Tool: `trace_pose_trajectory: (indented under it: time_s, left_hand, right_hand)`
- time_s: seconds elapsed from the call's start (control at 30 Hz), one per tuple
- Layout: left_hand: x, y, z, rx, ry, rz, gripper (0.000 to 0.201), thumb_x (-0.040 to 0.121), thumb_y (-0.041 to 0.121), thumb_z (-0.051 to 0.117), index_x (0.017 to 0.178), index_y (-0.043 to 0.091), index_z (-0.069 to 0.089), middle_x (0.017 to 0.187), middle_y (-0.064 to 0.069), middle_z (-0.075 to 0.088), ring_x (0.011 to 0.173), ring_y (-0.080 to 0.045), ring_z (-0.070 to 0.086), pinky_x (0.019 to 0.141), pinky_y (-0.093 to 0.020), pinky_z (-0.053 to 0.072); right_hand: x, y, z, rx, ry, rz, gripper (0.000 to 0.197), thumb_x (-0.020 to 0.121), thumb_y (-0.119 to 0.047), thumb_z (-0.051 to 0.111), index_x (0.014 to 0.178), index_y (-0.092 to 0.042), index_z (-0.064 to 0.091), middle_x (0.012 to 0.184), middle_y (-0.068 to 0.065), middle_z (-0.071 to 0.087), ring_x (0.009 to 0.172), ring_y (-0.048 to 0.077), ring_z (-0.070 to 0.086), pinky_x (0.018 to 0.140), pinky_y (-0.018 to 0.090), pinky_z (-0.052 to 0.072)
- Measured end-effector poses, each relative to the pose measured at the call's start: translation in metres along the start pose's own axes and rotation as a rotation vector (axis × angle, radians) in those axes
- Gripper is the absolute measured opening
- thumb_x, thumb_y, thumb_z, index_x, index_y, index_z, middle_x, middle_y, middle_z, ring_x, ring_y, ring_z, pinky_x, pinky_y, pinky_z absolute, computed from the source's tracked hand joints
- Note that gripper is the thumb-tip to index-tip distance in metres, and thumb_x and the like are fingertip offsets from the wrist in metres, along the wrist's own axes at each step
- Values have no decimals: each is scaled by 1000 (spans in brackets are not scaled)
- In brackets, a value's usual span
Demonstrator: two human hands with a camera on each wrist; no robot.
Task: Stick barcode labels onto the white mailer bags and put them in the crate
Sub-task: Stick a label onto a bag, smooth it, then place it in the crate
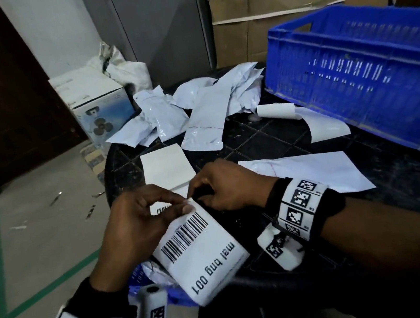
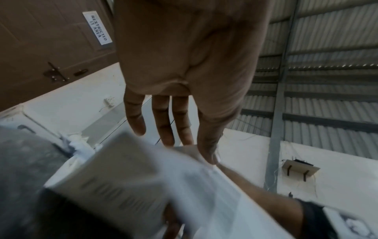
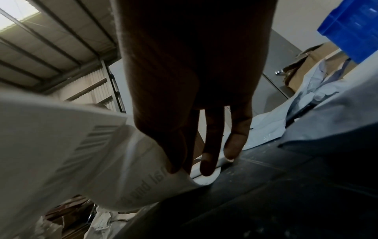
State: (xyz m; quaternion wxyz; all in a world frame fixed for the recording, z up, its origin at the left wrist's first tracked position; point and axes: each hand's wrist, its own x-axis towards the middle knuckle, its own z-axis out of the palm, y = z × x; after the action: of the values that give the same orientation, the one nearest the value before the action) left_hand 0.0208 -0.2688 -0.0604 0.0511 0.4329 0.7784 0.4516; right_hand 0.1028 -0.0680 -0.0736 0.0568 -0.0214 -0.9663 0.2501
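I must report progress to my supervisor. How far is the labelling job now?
Done: nothing I can confirm; the blue crate shows no bag inside, though its floor is partly hidden. In hand: the left hand and right hand pinch the top edge of a barcode label strip, apparently peeling one. Left: the pile of white mailer bags on the table shows no labels.

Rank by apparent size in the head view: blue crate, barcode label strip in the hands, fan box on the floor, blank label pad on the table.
1. blue crate, largest by far.
2. barcode label strip, though nearness to the camera inflates it.
3. fan box, close to the strip; the order is unsure.
4. blank label pad, smallest.
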Motion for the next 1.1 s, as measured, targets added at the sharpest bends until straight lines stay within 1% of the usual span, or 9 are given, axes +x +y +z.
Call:
trace_pose_trajectory:
  time_s: [0.07,0.13,0.27,0.37,0.47,0.67,0.83,0.97,1.1]
  left_hand:
    - [-7,7,-4,3,43,20,12,68,35,88,77,30,82,90,22,73,79,-1,69,70,-21,52]
    - [-14,17,-10,-44,42,6,10,72,32,86,81,28,81,92,17,76,80,-9,73,72,-33,56]
    - [-26,50,-33,-107,55,84,10,79,27,79,85,19,77,78,7,77,70,-9,73,63,-27,57]
    - [-30,72,-56,-62,141,161,5,82,26,77,86,22,76,80,12,77,68,-5,72,55,-22,54]
    - [-31,90,-78,-24,234,195,3,85,23,75,87,23,73,84,24,75,67,6,68,55,-10,50]
    - [-39,123,-99,-32,391,259,17,88,21,79,95,6,75,88,-1,76,67,1,68,60,-19,54]
    - [-50,151,-103,-56,472,324,19,89,27,81,98,10,76,90,3,76,71,-4,69,63,-21,55]
    - [-55,167,-114,-91,565,386,26,90,30,80,101,7,76,93,-2,76,79,-9,72,68,-22,55]
    - [-53,177,-123,-282,628,398,23,88,28,81,100,8,76,92,-1,78,85,-13,75,73,-29,58]
  right_hand:
    - [0,-1,1,-56,-6,44,22,83,-22,69,100,-32,78,97,-6,78,90,18,71,80,33,57]
    - [4,-2,2,-104,-87,99,14,85,-26,67,92,-32,77,94,-2,76,89,24,70,76,35,55]
    - [7,-2,-1,-80,-168,206,34,90,-14,61,59,-27,57,79,4,65,86,29,67,73,30,40]
    - [-2,-3,-1,-34,-151,217,8,94,-10,66,87,-12,69,98,16,70,102,34,69,81,36,51]
    - [-10,-6,3,-31,-93,205,34,80,-20,83,111,-11,75,112,10,75,105,27,70,93,39,56]
    - [-20,-8,8,-69,-48,175,34,78,-20,85,110,-13,77,113,8,74,108,25,68,94,32,54]
    - [-25,-14,10,-30,-8,118,41,79,-8,84,118,-1,72,117,19,73,111,31,69,94,36,53]
    - [-30,-23,5,-183,-64,118,51,85,-19,81,132,-6,65,135,16,66,124,28,62,103,36,48]
    - [-37,-25,2,-162,-136,106,22,84,-13,82,106,-11,80,110,8,77,104,21,70,81,19,44]
